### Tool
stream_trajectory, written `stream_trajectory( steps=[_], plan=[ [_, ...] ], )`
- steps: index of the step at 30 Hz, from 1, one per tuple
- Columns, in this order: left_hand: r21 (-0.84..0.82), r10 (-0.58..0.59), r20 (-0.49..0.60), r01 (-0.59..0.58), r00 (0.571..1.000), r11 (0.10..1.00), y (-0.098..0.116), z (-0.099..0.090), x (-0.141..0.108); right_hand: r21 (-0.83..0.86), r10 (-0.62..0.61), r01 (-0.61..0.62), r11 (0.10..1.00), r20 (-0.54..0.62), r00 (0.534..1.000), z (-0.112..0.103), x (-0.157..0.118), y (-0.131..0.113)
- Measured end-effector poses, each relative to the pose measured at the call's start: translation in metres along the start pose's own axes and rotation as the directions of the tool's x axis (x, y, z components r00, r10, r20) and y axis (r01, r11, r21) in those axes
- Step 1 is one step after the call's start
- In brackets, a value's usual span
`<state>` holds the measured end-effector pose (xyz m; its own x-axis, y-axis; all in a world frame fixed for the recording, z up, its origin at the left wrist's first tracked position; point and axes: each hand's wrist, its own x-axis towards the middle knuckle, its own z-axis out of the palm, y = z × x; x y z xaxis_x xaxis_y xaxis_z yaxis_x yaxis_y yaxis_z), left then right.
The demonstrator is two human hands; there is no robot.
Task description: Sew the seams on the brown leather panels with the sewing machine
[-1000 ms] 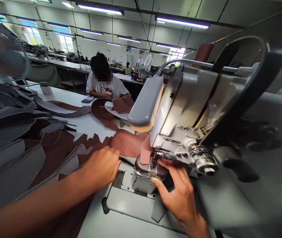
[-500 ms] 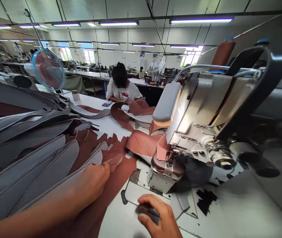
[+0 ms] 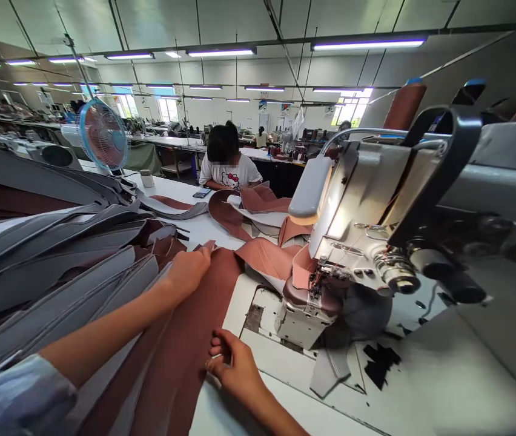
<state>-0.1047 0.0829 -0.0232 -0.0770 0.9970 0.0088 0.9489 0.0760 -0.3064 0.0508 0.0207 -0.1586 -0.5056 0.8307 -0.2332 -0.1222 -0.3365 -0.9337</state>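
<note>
My left hand [image 3: 189, 269] is closed on the upper end of a brown leather-like panel [image 3: 194, 327], pinching it. The panel runs down towards me over the front of the table. Beside its right edge is my right hand [image 3: 237, 366], with fingers curled in; what they hold, if anything, I cannot make out. To the right stands a sewing machine [image 3: 349, 212]. Another brown piece [image 3: 267, 257] with a stitched seam lies at its needle, over the raised post bed [image 3: 303, 318].
Stacked grey and brown panels [image 3: 80, 284] cover the left side. Grey scraps [image 3: 330, 369] and black scraps [image 3: 381, 363] lie right of the post bed. A person [image 3: 231, 160] sits across the table near a phone [image 3: 201, 192]. A blue fan [image 3: 103, 133] stands behind the panels.
My left hand has moved up and away with the panel's end. My right hand has moved left from the machine's base plate to the panel's edge; the dark object under it no longer shows.
</note>
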Motion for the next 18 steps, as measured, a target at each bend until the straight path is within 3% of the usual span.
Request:
stream_trajectory(
  steps=[3,8,13,16,18],
  plan=[
    [0.029,0.001,-0.023,-0.001,1.0,1.0,-0.008,0.008,0.012,0.032,0.048,-0.046,0.998,-0.037,0.998,-0.001,0.005,0.005],
    [0.04,0.092,-0.115,-0.088,0.989,0.995,0.0,0.014,0.023,0.154,0.104,-0.097,0.983,-0.042,0.994,0.006,0.012,-0.001],
    [-0.015,0.198,-0.246,-0.208,0.949,0.978,0.01,-0.007,0.005,0.295,0.074,-0.031,0.955,-0.134,0.988,0.002,0.015,-0.023],
    [-0.07,0.28,-0.284,-0.311,0.917,0.948,0.015,-0.019,-0.01,0.368,0.057,-0.019,0.93,-0.092,0.994,0.0,0.016,-0.042],
    [-0.107,0.277,-0.28,-0.316,0.919,0.943,0.014,-0.019,-0.012,0.387,0.035,-0.014,0.922,-0.047,0.998,0.003,0.02,-0.053]
  ],
)
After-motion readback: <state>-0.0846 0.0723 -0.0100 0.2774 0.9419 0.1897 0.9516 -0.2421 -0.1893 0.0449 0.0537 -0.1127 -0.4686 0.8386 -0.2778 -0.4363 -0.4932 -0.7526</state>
